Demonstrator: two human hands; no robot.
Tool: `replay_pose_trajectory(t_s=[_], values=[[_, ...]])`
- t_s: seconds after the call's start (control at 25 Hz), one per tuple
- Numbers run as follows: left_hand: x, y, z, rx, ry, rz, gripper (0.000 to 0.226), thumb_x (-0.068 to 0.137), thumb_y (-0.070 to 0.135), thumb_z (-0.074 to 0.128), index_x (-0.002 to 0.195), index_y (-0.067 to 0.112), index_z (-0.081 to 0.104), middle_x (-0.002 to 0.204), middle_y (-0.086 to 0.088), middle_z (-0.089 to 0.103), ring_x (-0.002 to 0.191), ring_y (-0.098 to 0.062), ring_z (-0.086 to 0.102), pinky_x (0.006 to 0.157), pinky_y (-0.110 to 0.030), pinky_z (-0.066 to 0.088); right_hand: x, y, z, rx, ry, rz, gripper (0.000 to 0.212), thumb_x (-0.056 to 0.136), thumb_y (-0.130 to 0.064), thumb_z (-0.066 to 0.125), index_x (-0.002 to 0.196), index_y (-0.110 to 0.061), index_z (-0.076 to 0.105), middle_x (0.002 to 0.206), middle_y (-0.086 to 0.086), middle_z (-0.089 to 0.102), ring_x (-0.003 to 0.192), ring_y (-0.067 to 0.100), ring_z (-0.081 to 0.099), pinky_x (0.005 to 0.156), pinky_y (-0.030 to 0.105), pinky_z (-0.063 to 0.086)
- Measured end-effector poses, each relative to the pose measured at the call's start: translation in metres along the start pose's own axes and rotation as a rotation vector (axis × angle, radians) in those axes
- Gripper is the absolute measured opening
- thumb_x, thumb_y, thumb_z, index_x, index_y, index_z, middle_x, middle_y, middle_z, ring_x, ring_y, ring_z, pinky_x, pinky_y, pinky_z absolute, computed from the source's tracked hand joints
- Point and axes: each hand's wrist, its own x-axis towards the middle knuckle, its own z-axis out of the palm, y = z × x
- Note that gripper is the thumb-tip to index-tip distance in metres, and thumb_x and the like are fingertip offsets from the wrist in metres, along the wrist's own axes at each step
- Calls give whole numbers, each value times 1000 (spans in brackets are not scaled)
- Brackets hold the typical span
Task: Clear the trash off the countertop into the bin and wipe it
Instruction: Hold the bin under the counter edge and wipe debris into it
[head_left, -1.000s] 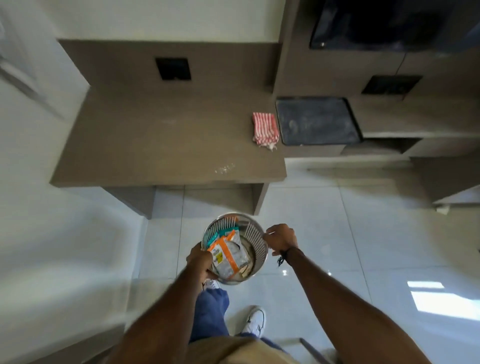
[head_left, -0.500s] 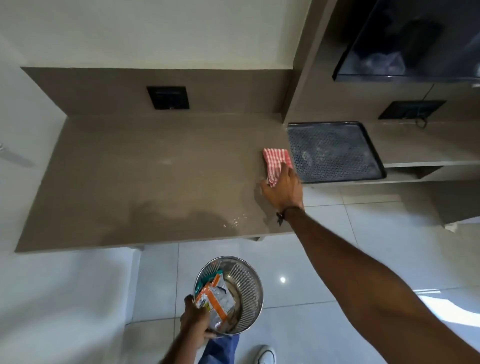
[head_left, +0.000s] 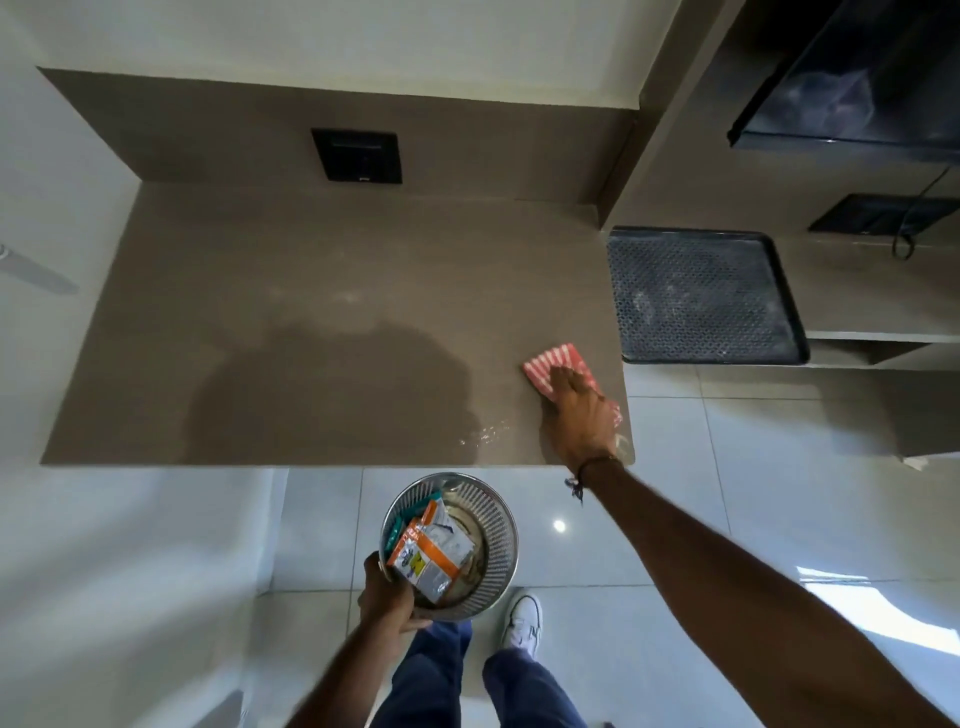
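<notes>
A red-and-white striped cloth lies on the brown countertop near its right front corner. My right hand presses flat on the cloth and covers its near half. A small wet patch glistens just left of that hand at the front edge. Below the counter, my left hand grips the rim of a round metal mesh bin. The bin holds an orange-and-white snack wrapper and a teal wrapper.
A dark perforated tray sits on a lower shelf right of the counter. A black switch plate is on the backsplash, and a dark screen hangs at upper right. White wall stands on the left; glossy floor tiles and my white shoe lie below.
My right hand left the bin, reached up to the cloth and slid it toward the front right corner. My left hand alone keeps the bin. The view moved closer to the counter.
</notes>
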Motion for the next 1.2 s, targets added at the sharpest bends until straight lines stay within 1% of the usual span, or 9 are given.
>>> replay_pose_trajectory(t_s=[0.16, 0.24, 0.36, 0.52, 0.68, 0.84, 1.0, 1.08, 1.2], values=[[-6, -2, 0, -35, 32, 22, 22, 100, 28, 49, 119, 18, 52, 126, -25, 63, 87, -45, 73, 54, -56, 64, -49, -40, 22, -46, -42, -272, 51, 94, 0, 50, 141, -20, 51, 132, 10, 64, 89, 27, 70, 67, 35, 59], [-9, -2, -1, -40, 53, 48, 21, 99, 29, 51, 116, 17, 52, 124, -24, 64, 88, -45, 73, 55, -58, 64, -73, -62, 27, 15, -96, -450, 65, 86, 11, 46, 138, -26, 57, 133, 4, 66, 95, 25, 70, 70, 35, 62], [-18, -1, -4, -78, 93, 41, 23, 98, 30, 51, 117, 18, 50, 124, -25, 61, 85, -46, 74, 50, -57, 63, -93, -79, 20, 102, -182, -644, 50, 85, -4, 57, 127, -30, 65, 115, 1, 76, 93, 26, 75, 76, 35, 63], [-22, -2, -6, -82, 107, 72, 31, 98, 30, 54, 126, 18, 49, 132, -25, 58, 98, -49, 71, 49, -57, 62, -73, -48, -15, 414, -25, -398, 37, 89, -10, 57, 117, -28, 72, 95, -1, 80, 77, 17, 75, 69, 35, 64], [-29, 0, -5, -121, 109, 71, 34, 98, 30, 54, 129, 19, 48, 134, -24, 56, 106, -50, 67, 58, -65, 62, -34, -23, -27, 319, -51, 8, 53, 75, -8, 65, 126, -24, 69, 103, 15, 78, 89, 34, 75, 81, 37, 61], [-30, 8, -2, -114, 94, 76, 31, 97, 28, 53, 126, 19, 51, 128, -23, 62, 100, -48, 71, 57, -64, 62, -80, -71, 0, 248, -186, -338, 48, 87, 2, 52, 119, -28, 70, 110, -1, 77, 86, 16, 73, 72, 25, 60], [-31, 12, 2, -74, 117, 109, 28, 95, 29, 53, 121, 18, 55, 124, -21, 65, 97, -43, 72, 54, -58, 63, -100, -99, 6, 463, -365, -446, 35, 84, -13, 61, 115, -23, 75, 98, 6, 80, 84, 23, 75, 77, 34, 63], [-28, 13, 2, -51, 102, 118, 31, 95, 31, 54, 123, 19, 55, 125, -21, 65, 99, -43, 72, 55, -59, 63, -91, -92, 0, 595, -266, -329, 35, 85, -12, 62, 115, -22, 75, 92, 5, 81, 71, 18, 75, 65, 29, 63], [-23, 12, 4, 11, 87, 128, 33, 97, 34, 55, 127, 20, 54, 128, -20, 65, 104, -44, 71, 65, -62, 63, -59, -56, -18, 658, 99, -140, 35, 84, -1, 66, 112, -20, 76, 85, 1, 80, 55, 8, 64, 52, 13, 51]])
